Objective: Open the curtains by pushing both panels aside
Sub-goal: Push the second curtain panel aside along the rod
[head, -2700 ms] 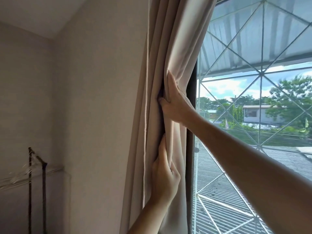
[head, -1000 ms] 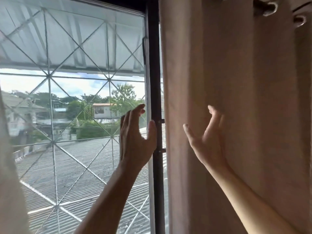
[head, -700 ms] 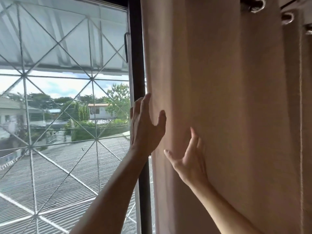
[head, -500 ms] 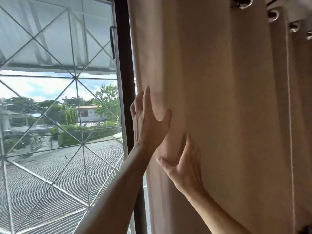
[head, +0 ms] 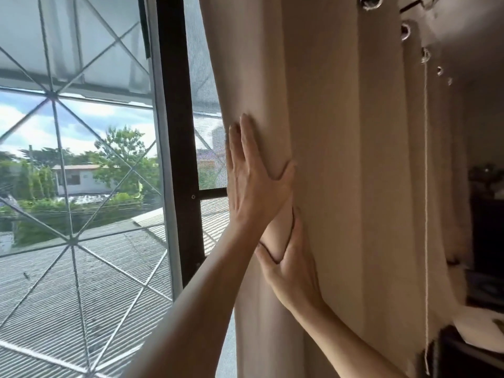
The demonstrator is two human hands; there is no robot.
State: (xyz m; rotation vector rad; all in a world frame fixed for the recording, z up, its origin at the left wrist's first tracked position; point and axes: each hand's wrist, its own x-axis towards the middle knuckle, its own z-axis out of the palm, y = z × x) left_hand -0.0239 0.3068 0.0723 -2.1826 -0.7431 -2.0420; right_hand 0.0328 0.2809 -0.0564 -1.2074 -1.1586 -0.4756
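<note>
The beige right curtain panel [head: 341, 159] hangs from metal eyelets [head: 405, 32] and covers the right half of the view, gathered in soft vertical folds. My left hand [head: 253, 186] lies flat on the panel's left edge, fingers pointing up and thumb spread across a rounded fold. Just below it, my right hand [head: 291, 266] presses on the same fold, thumb out to the left. Neither hand is closed around the cloth. The left curtain panel is out of view.
A dark window frame post [head: 177, 132] stands left of the curtain edge, with a metal diamond grille [head: 71, 238] and rooftops beyond the glass. A thin white cord [head: 426, 214] hangs at the right. Dark furniture [head: 485, 227] stands at the far right.
Both hands left the bunched left panel and crossed to the right panel. In the last second they landed on its edge and pushed it rightward, uncovering more window.
</note>
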